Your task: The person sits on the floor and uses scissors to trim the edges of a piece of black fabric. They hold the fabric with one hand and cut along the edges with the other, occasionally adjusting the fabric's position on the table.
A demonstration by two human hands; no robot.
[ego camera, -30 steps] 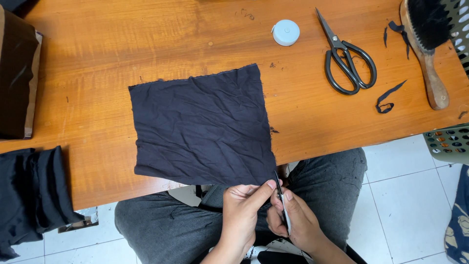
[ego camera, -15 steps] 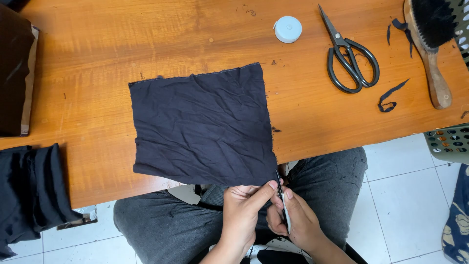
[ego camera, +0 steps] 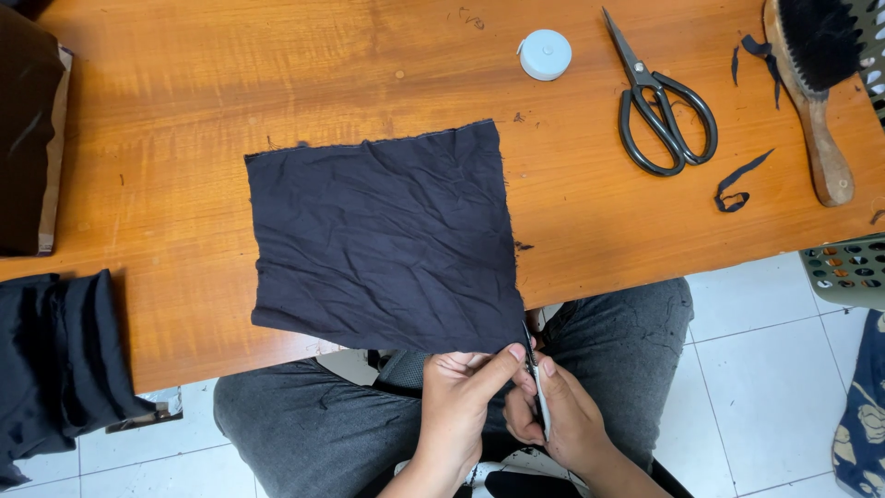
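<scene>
Wrinkled square of dark navy cloth spread flat on the orange wooden surface, near corner hanging off the edge toward the lap. Left hand, grip pinched together on that corner, likely to keep it taut. Right hand, grip clamped on a small slim metal cutting tool, tip touching the cloth's right edge. Beyond the cloth: round pale-blue tape measure; to the cloth's far right, large black-handled scissors and wooden-handled brush, both untouched.
</scene>
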